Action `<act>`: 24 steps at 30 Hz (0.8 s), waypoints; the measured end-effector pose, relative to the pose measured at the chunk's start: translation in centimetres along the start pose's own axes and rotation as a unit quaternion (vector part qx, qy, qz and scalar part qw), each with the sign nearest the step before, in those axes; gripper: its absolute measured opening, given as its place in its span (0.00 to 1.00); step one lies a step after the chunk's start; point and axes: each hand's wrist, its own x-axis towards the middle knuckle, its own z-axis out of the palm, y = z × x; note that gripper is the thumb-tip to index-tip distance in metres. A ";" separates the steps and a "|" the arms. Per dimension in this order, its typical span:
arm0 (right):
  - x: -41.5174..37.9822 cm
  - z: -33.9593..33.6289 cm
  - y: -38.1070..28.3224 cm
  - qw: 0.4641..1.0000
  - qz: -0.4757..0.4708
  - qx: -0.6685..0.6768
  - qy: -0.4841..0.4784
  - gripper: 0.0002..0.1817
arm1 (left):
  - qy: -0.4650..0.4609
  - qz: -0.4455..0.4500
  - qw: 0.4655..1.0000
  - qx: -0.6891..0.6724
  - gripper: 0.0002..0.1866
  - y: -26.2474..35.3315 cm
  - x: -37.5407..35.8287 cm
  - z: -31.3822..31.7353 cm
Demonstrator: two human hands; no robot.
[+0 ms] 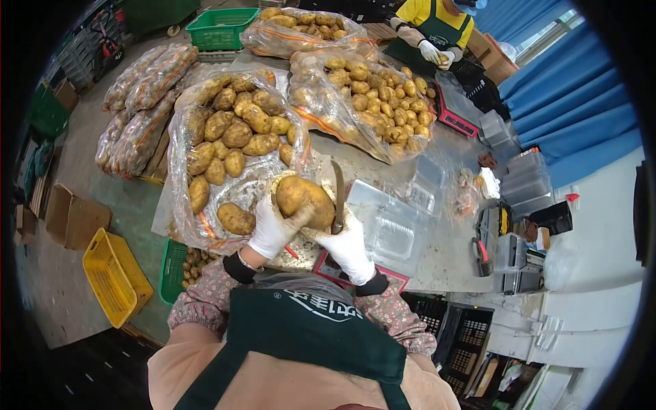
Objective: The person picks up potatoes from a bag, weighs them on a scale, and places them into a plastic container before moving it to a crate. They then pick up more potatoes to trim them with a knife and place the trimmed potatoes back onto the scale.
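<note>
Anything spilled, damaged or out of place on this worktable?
Nothing looks damaged. The tabletop is smudged with dirt beside the nearest open bag, probably soil off the potatoes, so it looks messy rather than wrong.

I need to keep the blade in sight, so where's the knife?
In the head view, the knife is upright in the right hand, just right of the large potato.

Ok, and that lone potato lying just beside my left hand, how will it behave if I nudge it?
The potato is oblong with rounded sides, so it would probably rock or roll sideways. The wrinkled plastic around it may stop it early. Its skin looks dirt-speckled, so I'd expect decent grip.
</note>
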 end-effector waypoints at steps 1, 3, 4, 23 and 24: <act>-0.1 -0.1 -0.2 1.000 0.006 -0.013 -0.005 0.40 | 0.000 -0.013 1.000 -0.028 0.20 0.0 0.2 0.1; -0.2 0.0 -0.6 0.994 -0.019 -0.109 -0.003 0.40 | 0.020 0.002 1.000 -0.010 0.15 -0.6 0.5 0.4; -0.4 -0.1 -0.6 0.978 -0.043 -0.205 -0.003 0.39 | 0.041 0.017 0.999 0.005 0.15 -1.3 0.4 0.7; -6.9 -16.3 6.1 0.919 0.084 -0.251 0.293 0.37 | -0.076 -0.086 0.959 0.260 0.19 -16.9 -2.5 0.3; -6.6 -16.1 6.2 0.909 0.090 -0.266 0.308 0.39 | -0.069 -0.070 0.946 0.310 0.19 -17.0 -2.0 0.2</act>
